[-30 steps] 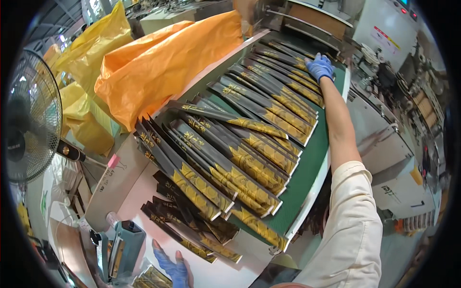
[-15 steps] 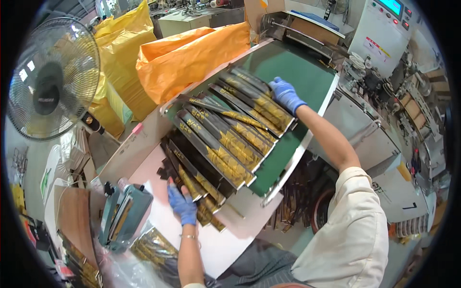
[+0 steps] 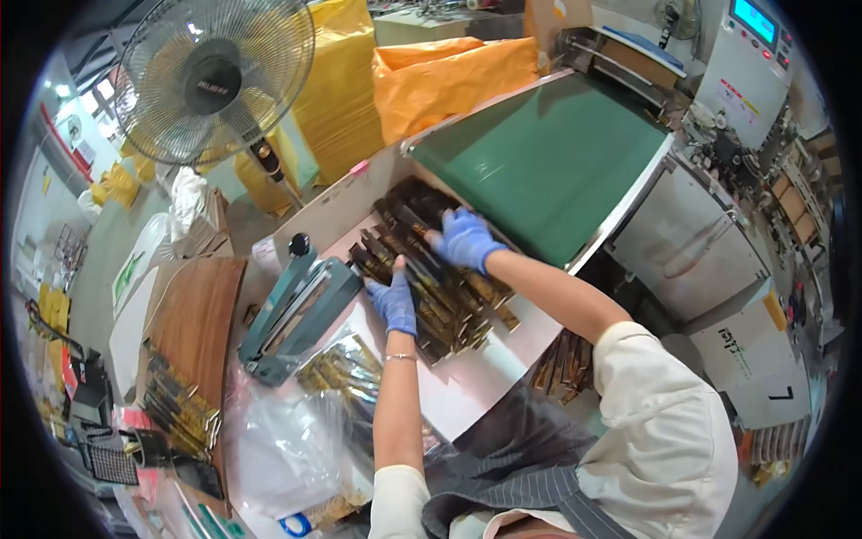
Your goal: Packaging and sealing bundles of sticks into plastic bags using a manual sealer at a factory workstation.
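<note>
A heap of long, narrow black-and-gold sleeves (image 3: 435, 292) lies on the pale tabletop (image 3: 480, 368), roughly lined up but uneven at the ends. My left hand (image 3: 392, 304), in a blue glove, is against the heap's left side with thumb and fingers apart. From the right, my right hand (image 3: 469, 242), gloved the same way, rests on the sleeves' upper right side, its fingers spread and partly hidden. Just beyond is the green conveyor belt (image 3: 548, 166), with no sleeves on it.
A teal bag sealer (image 3: 301, 310) stands left of the heap, near clear plastic bags (image 3: 287, 440) and bagged sleeves (image 3: 341, 368). A fan (image 3: 215, 81) and an orange sack (image 3: 453, 85) stand behind. More sleeves (image 3: 564, 364) sit below the table edge.
The sleeves on the belt have come down onto the tabletop heap. My right hand has moved left and nearer, toward my left hand. The view has shifted left.
</note>
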`<state>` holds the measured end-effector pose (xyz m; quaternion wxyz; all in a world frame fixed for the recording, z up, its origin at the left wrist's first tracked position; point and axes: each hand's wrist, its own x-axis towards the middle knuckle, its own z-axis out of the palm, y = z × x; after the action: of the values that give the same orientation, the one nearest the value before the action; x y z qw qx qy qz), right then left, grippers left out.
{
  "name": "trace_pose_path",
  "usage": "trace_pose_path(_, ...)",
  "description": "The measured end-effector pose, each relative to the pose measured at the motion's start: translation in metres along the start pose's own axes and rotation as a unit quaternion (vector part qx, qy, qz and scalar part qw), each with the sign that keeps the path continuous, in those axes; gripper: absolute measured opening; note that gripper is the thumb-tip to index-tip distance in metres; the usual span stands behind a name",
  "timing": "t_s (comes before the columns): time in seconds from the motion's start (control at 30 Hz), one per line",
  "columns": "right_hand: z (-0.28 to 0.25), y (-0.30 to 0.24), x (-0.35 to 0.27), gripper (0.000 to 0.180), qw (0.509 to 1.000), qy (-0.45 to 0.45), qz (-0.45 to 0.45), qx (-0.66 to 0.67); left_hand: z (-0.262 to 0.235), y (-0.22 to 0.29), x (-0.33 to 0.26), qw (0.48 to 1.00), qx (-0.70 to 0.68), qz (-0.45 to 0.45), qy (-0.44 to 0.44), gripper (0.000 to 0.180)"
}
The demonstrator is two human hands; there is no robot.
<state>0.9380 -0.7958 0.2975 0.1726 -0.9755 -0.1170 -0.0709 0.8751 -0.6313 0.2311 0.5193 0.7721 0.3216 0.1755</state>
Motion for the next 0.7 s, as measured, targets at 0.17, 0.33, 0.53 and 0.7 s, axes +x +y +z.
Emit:
trace_pose_path(0.17, 0.056, 0.005, 0.013, 0.086, 0.979, -0.106, 0.152, 0.087, -0.011, -0.002, 0.009, 0.986, -0.146, -0.020, -0.077, 0.106)
trace_pose_path(0.33, 0.039, -0.035, -0.048, 0.057, 0.605, -0.335, 0.173, 0.701, -0.036, -0.001, -0.016, 0.925, -0.323, -0.007, -0.201, 0.066)
trace_pose_path(0.53, 0.018, -0.047, -0.111, 0.057, 0.573, -0.281, 0.127, 0.760, -0.092, 0.004, -0.064, 0.902, -0.324, 0.037, -0.283, 0.106)
trace_pose_path(0.7, -0.056, -0.071, -0.110, 0.088, 0.605, -0.151, -0.096, 0.776, -0.136, 0.067, -0.082, 0.881, -0.319, 0.232, -0.263, 0.129)
